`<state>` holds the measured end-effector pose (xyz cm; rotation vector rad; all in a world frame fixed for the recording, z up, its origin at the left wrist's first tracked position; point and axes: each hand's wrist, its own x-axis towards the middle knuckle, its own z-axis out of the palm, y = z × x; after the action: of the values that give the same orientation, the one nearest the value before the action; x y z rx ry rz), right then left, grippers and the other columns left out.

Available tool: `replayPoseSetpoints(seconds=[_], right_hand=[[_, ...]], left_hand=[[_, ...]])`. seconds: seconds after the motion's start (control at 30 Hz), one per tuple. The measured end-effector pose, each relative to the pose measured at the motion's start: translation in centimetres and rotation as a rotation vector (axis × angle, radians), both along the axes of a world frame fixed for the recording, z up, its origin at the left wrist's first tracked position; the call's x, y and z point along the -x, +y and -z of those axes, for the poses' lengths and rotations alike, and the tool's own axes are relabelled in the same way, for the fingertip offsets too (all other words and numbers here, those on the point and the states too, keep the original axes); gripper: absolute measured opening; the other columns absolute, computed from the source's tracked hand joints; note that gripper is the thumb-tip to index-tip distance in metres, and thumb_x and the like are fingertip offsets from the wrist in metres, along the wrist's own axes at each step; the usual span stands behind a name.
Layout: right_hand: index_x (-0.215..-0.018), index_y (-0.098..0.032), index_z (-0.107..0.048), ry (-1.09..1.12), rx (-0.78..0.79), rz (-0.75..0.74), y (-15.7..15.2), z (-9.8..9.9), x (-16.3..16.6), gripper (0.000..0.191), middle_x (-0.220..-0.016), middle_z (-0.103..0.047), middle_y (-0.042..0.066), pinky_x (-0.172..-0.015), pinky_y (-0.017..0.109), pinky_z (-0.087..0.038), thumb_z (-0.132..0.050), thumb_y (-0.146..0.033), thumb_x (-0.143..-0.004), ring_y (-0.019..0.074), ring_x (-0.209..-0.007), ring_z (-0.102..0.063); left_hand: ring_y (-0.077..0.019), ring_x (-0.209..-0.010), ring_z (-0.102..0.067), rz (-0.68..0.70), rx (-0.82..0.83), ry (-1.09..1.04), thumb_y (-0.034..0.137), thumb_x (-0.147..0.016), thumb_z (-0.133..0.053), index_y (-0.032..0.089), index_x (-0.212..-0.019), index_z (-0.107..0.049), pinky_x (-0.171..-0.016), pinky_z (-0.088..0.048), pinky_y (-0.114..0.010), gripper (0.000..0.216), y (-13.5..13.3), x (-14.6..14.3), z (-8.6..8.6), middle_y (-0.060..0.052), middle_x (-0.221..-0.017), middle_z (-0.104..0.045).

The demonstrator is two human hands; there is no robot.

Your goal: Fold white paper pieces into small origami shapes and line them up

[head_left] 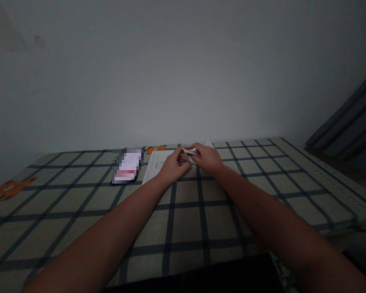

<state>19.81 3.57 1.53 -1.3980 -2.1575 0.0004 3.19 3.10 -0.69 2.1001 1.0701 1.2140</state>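
Note:
Both hands meet near the far side of the checked cloth, fingers closed around a folded piece of white paper point(191, 152). My left hand point(174, 166) pinches its left side between thumb and fingers. On the other side my right hand point(209, 158) grips the paper, and a pale corner of it shows behind the knuckles. The folds are small and partly covered by my fingers. Beside and partly behind my left wrist lies a flat printed sheet point(154, 163) with lines of text and a small drawing.
A phone point(128, 165) with a lit, pixelated screen lies left of the printed sheet. The checked cloth point(186, 224) has orange animal figures on it. A pale wall point(183, 73) rises behind, and dark folded fabric point(347, 112) hangs at the right.

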Motion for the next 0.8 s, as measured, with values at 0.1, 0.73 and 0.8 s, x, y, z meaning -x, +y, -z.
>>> replayPoseSetpoints(seconds=[0.1, 0.73, 0.8], right_hand=[[-0.110, -0.026, -0.056, 0.006, -0.017, 0.020, 0.0, 0.0, 0.0, 0.028, -0.090, -0.069, 0.003, -0.062, 0.024, -0.036, -0.050, -0.033, -0.084, 0.0174, -0.080, -0.061], [-0.115, -0.029, -0.059, -0.134, -0.098, -0.027, -0.3, -0.2, -0.1, 0.031, -0.112, -0.066, 0.002, -0.077, 0.029, -0.041, -0.042, -0.028, -0.089, 0.0185, -0.099, -0.060], [-0.116, -0.030, -0.059, -0.149, -0.106, -0.057, -0.3, -0.1, -0.1, 0.031, -0.114, -0.065, 0.001, -0.078, 0.030, -0.041, -0.042, -0.030, -0.090, 0.0187, -0.100, -0.059]], left_hand=[[-0.0147, -0.078, -0.059, 0.004, 0.011, 0.020, 0.015, -0.070, -0.056, 0.021, -0.121, -0.050, -0.064, -0.046, -0.024, 0.051, -0.3, -0.1, 0.0, -0.002, -0.093, -0.062], [-0.0149, -0.081, -0.060, 0.192, 0.550, -0.689, 0.042, -0.079, -0.059, 0.016, -0.096, -0.065, -0.067, -0.051, -0.027, 0.032, 1.4, -0.3, 0.5, -0.008, -0.094, -0.064], [-0.0132, -0.080, -0.059, 0.200, 0.582, -0.684, 0.039, -0.078, -0.062, 0.016, -0.091, -0.066, -0.068, -0.050, -0.024, 0.027, 1.6, -0.1, 0.5, -0.007, -0.094, -0.065]])
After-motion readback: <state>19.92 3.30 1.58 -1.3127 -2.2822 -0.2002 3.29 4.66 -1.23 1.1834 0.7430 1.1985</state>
